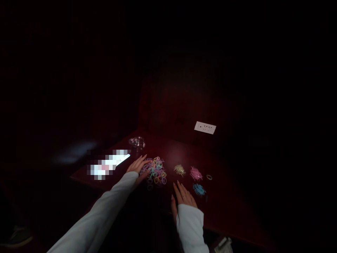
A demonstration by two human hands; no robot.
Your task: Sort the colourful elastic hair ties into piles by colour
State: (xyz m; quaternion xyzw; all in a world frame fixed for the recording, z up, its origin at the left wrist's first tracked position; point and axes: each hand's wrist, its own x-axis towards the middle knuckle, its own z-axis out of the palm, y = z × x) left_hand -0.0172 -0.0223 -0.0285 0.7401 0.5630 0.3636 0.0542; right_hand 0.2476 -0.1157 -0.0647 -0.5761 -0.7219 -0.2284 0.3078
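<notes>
A mixed heap of small colourful hair ties [157, 169], in purple, green, orange and other colours, lies on the dark red table. At its left edge rests my left hand [138, 167], fingers stretched out and thumb apart, touching the ties without visibly gripping any. My right hand [183, 196] is palm down near the table's front side, fingers extended, holding nothing. Beyond it are sorted piles: a pale yellow pile [179, 170], a pink pile [196, 173] and, closest to this hand, a blue pile [199, 189]. One single hair tie [209, 177] lies right of the pink pile.
A clear rounded container [137, 142] with a few pale pieces stands at the back left. Left of my left hand lies a bright, partly blurred screen [122, 160]. A white socket panel [205, 127] is on the dark wall behind. Surroundings are very dark.
</notes>
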